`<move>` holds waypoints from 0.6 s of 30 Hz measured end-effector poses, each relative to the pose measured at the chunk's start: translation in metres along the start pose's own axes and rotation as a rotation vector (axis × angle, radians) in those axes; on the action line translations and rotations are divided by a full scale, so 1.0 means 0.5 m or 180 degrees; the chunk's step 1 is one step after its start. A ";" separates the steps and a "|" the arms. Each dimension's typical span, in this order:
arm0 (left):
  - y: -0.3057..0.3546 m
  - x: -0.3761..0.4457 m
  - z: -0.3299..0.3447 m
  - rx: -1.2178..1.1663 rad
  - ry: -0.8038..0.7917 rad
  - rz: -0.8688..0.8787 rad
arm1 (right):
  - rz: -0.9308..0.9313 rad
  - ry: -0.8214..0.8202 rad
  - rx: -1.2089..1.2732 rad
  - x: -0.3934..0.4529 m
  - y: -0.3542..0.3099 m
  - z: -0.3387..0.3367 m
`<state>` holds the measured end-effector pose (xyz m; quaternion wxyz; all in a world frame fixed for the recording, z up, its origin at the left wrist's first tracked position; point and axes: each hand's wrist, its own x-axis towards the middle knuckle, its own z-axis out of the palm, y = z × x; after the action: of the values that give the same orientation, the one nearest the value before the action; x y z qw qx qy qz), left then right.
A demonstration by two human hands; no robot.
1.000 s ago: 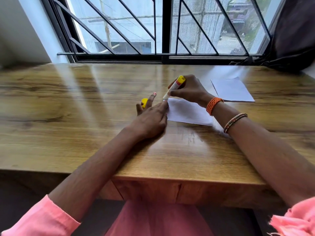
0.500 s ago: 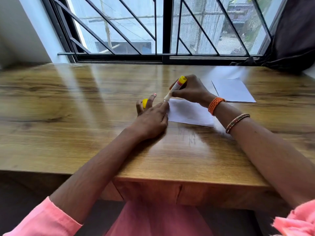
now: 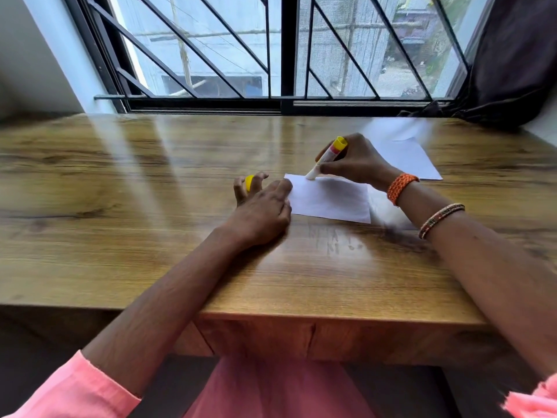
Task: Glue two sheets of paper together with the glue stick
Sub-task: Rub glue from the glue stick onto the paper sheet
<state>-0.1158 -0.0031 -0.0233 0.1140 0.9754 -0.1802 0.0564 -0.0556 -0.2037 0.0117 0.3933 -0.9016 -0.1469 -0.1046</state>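
Observation:
A white sheet of paper (image 3: 330, 199) lies on the wooden table (image 3: 150, 206). My right hand (image 3: 357, 161) grips a white glue stick (image 3: 327, 158) with a yellow end, tilted, its tip touching the sheet's far left edge. My left hand (image 3: 262, 209) rests palm down on the table, its fingers pressing the sheet's left edge, and a yellow cap (image 3: 249, 182) sits between its fingers. A second white sheet (image 3: 407, 158) lies further back on the right, partly behind my right hand.
A barred window (image 3: 286, 49) runs along the table's far edge. A dark curtain (image 3: 512, 55) hangs at the back right corner. The table's front edge (image 3: 301, 315) is close to my lap.
My right hand has slid the glue stick's tip a little to the right along the sheet's far edge. My left hand has stayed on the sheet's left edge.

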 end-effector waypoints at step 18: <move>0.000 -0.001 0.001 0.0180 0.0019 -0.0004 | 0.0422 0.0260 0.0179 -0.049 0.030 -0.047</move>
<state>-0.1164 -0.0031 -0.0242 0.0870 0.9781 -0.1776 0.0643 -0.0750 -0.2353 0.0095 0.4301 -0.8929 -0.0735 -0.1109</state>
